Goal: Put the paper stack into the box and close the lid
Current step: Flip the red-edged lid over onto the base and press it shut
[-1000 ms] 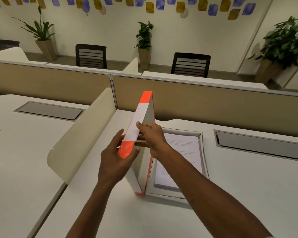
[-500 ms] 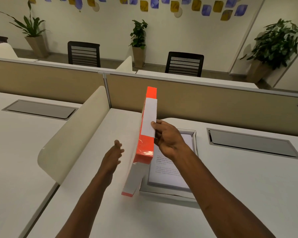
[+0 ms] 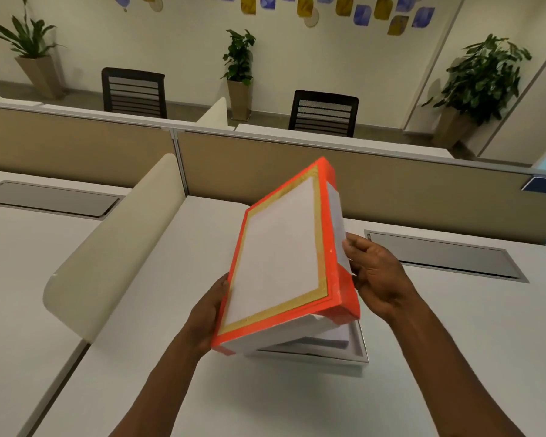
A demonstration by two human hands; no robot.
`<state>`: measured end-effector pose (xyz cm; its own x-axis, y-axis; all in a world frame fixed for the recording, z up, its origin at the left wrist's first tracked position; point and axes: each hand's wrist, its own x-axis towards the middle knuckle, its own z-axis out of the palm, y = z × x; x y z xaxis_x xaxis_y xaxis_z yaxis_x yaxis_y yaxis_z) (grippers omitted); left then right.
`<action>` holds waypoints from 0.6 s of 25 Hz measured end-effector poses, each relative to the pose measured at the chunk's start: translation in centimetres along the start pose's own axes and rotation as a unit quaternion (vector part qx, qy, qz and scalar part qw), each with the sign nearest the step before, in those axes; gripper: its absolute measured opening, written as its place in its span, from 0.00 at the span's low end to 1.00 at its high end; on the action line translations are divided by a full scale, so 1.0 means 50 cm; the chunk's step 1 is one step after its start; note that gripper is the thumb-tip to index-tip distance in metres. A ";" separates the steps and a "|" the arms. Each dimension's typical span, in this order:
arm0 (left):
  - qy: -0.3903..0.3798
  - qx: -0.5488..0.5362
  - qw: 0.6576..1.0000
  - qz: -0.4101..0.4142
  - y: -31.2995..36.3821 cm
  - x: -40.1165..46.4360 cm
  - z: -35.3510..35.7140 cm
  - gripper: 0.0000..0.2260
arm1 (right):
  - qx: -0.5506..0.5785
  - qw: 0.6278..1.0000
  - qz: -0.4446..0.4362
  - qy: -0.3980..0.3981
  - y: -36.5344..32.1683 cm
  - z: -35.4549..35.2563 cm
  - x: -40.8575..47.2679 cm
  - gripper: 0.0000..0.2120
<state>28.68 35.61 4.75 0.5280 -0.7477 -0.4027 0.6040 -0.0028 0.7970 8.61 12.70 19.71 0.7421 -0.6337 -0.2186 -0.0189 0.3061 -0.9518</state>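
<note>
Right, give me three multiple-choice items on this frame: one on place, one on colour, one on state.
1. Where is the lid?
A. tilted above the box
B. flat on the left desk
C. on a chair

2. What colour is the lid's border?
A. blue
B. orange
C. black

3. How is the lid held?
A. left hand only
B. right hand only
C. both hands

Answers:
1 A, it slants over the box, not yet down.
2 B, its rim is bright orange.
3 C, the left hand and the right hand grip opposite edges.
</note>
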 end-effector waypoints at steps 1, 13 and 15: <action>0.012 0.018 1.000 0.010 -0.003 -0.001 0.004 0.17 | 0.001 1.000 0.007 0.020 0.011 -0.018 -0.002 0.22; 0.106 0.222 0.968 0.046 -0.053 0.027 0.095 0.28 | -0.161 0.972 0.050 0.164 0.205 -0.166 0.019 0.12; 0.106 0.227 0.967 0.041 -0.062 0.030 0.097 0.32 | -0.180 0.968 0.034 0.171 0.242 -0.181 0.016 0.11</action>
<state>24.70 31.27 3.86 0.7024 -0.6050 -0.3751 0.2565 -0.2765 0.9261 2.92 9.48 6.10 0.4671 -0.8376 -0.2832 -0.3377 0.1270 -0.9326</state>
